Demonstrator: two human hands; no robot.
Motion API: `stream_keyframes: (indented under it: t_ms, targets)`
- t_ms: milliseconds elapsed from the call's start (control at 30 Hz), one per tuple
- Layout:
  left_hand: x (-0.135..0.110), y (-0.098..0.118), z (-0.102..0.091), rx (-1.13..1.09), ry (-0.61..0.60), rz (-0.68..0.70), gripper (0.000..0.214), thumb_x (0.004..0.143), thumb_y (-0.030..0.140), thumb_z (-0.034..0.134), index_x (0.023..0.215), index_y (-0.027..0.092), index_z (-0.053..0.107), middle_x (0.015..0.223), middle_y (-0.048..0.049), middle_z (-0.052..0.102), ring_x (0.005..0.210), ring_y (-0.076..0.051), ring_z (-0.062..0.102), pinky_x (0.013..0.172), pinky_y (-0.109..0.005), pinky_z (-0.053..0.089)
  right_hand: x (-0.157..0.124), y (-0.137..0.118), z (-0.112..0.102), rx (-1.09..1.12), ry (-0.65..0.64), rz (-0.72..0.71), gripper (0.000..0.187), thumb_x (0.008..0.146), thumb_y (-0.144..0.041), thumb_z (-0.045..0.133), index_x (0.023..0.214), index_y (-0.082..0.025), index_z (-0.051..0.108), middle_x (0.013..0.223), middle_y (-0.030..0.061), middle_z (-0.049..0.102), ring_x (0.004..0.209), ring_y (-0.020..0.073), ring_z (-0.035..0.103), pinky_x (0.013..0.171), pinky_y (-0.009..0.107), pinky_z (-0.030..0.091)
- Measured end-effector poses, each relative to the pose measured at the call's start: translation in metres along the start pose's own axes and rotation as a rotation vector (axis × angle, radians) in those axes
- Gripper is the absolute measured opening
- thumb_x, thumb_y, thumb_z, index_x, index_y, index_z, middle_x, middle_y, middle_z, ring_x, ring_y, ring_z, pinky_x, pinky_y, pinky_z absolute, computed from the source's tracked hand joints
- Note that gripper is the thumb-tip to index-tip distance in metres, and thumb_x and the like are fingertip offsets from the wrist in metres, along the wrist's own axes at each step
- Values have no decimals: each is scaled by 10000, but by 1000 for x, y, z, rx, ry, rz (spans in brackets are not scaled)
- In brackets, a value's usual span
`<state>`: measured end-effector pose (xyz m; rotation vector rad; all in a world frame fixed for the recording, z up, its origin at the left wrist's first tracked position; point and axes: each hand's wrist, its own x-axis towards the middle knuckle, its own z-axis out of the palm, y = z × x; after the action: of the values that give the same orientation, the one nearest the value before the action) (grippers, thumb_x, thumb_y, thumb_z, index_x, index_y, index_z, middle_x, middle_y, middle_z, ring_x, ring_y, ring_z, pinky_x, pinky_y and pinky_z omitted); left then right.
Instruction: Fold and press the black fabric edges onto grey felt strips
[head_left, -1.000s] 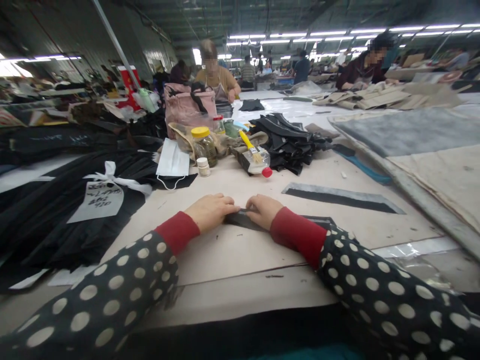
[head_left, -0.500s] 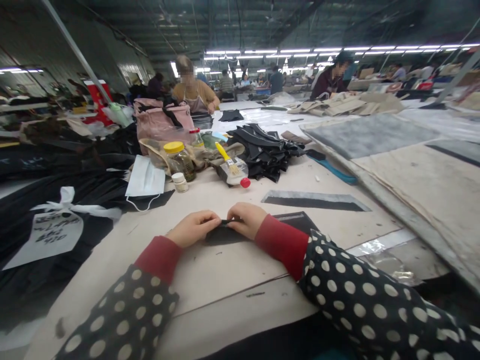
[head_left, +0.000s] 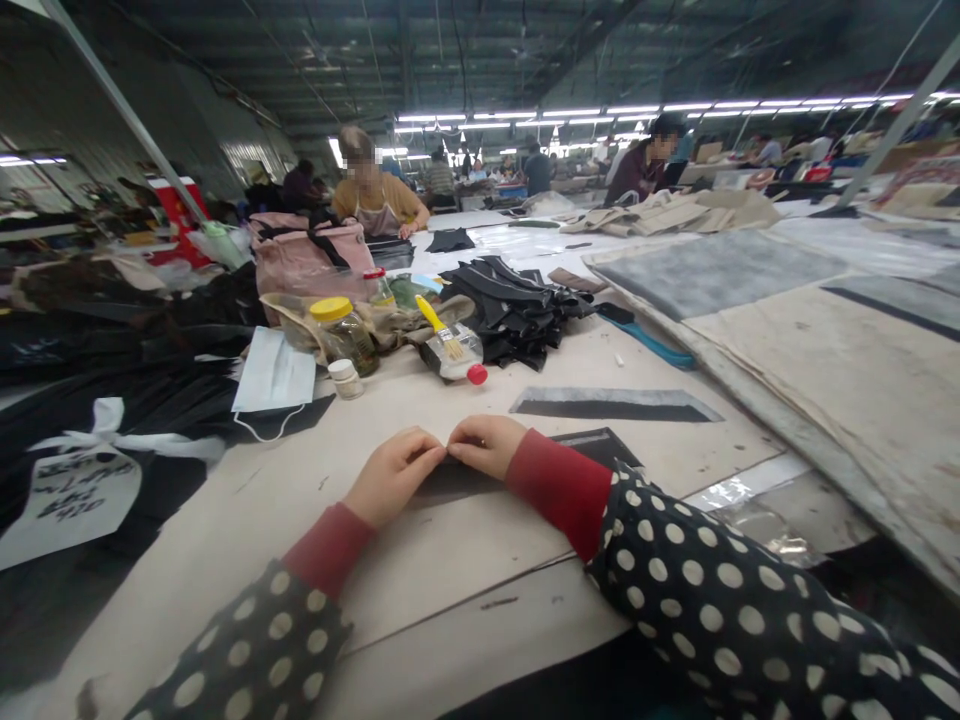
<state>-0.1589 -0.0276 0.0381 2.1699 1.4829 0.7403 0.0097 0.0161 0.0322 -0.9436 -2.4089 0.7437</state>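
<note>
A flat black strip of material (head_left: 461, 482) lies on the pale work table (head_left: 390, 590), partly covered by my hands and right sleeve. My left hand (head_left: 401, 472) is closed in a pinch at the strip's far edge. Thumb and fingers of my right hand (head_left: 486, 445) also pinch that edge, with the tips of both hands almost touching. Whatever part of the edge sits between the fingertips is hidden. Beyond the right hand lies a second strip, grey and black (head_left: 615, 405), flat on the table.
Ahead stand a yellow-lidded jar (head_left: 343, 335), a small white bottle (head_left: 345, 380) and a clear bottle with a yellow brush (head_left: 450, 345). Behind them is a pile of black pieces (head_left: 517, 305). A face mask (head_left: 276, 372) lies left; a padded board (head_left: 757, 330) lies right.
My fingertips have come together; the short dark bit that showed between them is now covered. The left hand has turned more upright. The whole view has shifted slightly.
</note>
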Motion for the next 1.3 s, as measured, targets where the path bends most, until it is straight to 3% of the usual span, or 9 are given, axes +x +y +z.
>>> stream_keyframes:
  t_ms: [233,467,567,933,1133,1300]
  targets:
    - [-1,3,2,-43,46,-60,261,762,379,459,663,159,559,662,0,526,650,-135,482,611,-246,365,-1,-5,1,-123,66,-21,147,733,-226,479,739,-141,599,699,20,554,641,106,448,598,225,334]
    - [1,-13,4,-628,61,-343,403,751,518,422,714,143,567,590,17,511,522,-95,447,480,-203,336,2,-1,-2,55,134,109,133,721,-238,491,680,-134,564,627,-2,514,611,96,446,589,219,342]
    - [2,-20,2,-737,88,-387,431,748,529,427,779,131,592,622,0,527,512,-76,442,470,-185,334,3,0,-5,172,102,196,146,719,-261,484,671,-135,539,589,-14,494,572,90,439,562,216,347]
    - [-2,-16,-3,-606,-53,-337,301,698,444,543,723,144,540,510,54,422,432,-55,391,421,-171,310,3,10,-3,340,79,254,273,658,-415,486,688,-149,539,577,-7,503,562,109,450,542,238,374]
    - [-2,-9,-4,-556,1,-263,262,719,398,519,685,139,517,480,61,400,428,-45,339,420,-165,258,3,10,-3,402,78,262,284,653,-427,496,693,-150,544,580,-9,517,554,104,458,533,231,376]
    - [-1,-9,-4,-582,-22,-322,290,717,432,495,702,143,508,505,48,437,408,-47,340,400,-169,255,3,10,-4,383,70,255,280,681,-413,488,716,-144,557,589,-5,537,565,105,478,548,232,388]
